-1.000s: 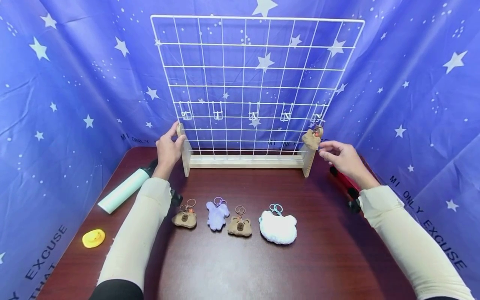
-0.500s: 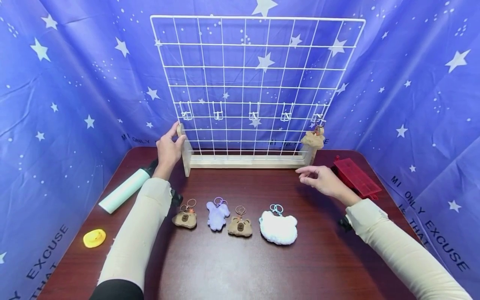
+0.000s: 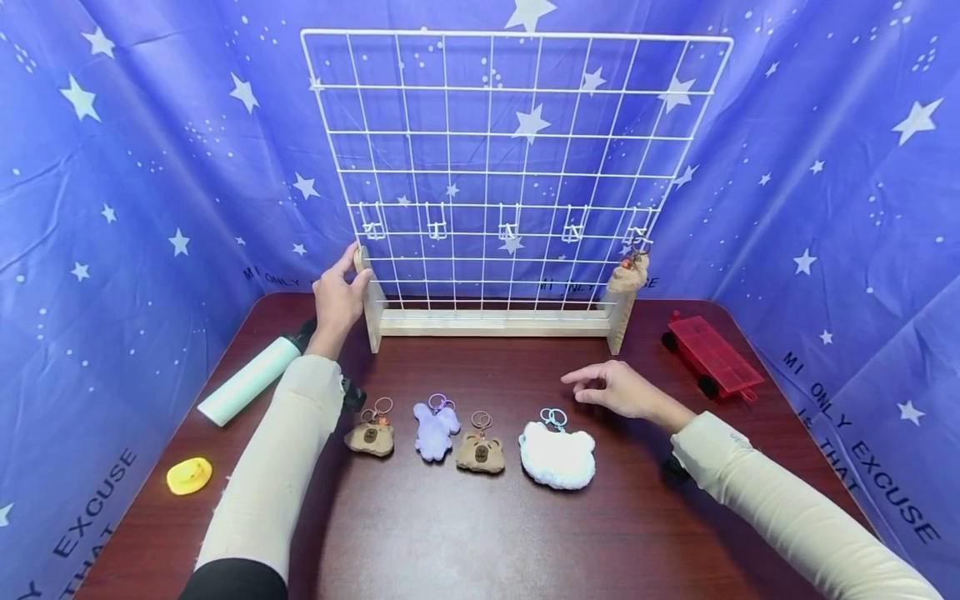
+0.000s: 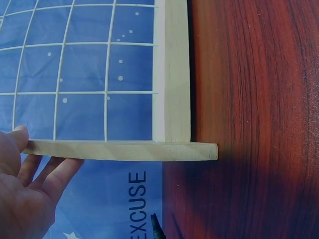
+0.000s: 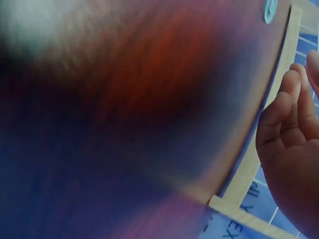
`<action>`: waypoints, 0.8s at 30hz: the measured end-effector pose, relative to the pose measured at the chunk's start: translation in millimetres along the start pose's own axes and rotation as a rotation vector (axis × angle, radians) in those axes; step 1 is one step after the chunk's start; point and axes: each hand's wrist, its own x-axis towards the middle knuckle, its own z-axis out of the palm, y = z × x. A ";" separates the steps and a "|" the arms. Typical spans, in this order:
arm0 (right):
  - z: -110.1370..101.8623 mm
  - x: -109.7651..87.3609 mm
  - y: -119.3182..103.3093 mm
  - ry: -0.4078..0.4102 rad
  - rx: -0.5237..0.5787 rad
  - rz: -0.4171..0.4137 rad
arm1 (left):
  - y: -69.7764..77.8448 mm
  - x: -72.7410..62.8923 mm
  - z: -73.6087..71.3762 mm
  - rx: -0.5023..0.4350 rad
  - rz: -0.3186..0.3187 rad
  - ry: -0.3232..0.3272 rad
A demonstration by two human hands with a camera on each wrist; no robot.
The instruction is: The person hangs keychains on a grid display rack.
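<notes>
My left hand [image 3: 337, 298] grips the left wooden upright [image 4: 124, 150] of a stand that carries a white wire grid [image 3: 487, 174], thumb on one side and fingers on the other. Over the table, just behind a white fluffy keychain [image 3: 557, 457], my right hand [image 3: 618, 390] hovers with relaxed fingers and nothing in them. From the rightmost hook on the grid hangs a brown plush keychain [image 3: 628, 273]. To the left of the white one lie a brown bear-faced keychain [image 3: 480, 454], a purple plush keychain [image 3: 435, 432] and another brown keychain [image 3: 371, 437].
Several white hooks [image 3: 508, 230] line the lower grid. A red toy cart [image 3: 712, 354] stands at the table's right. On the left are a mint-green bottle [image 3: 249, 379] and a small yellow object [image 3: 189, 476]. Blue star-print cloth [image 3: 810, 183] surrounds the table.
My right hand has left the hanging brown keychain and come down and left toward the white one. The hanging keychain has turned on its hook. My left hand stays on the upright.
</notes>
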 end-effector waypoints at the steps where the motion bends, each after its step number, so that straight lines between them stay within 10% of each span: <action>1: 2.2 0.0 -0.6 -0.013 -0.004 -0.011 | 0.2 -0.1 -0.2 -0.001 0.003 0.000; 24: 28.7 1.3 -6.2 -0.133 -0.026 -0.077 | -0.2 -0.6 0.5 0.012 -0.009 0.020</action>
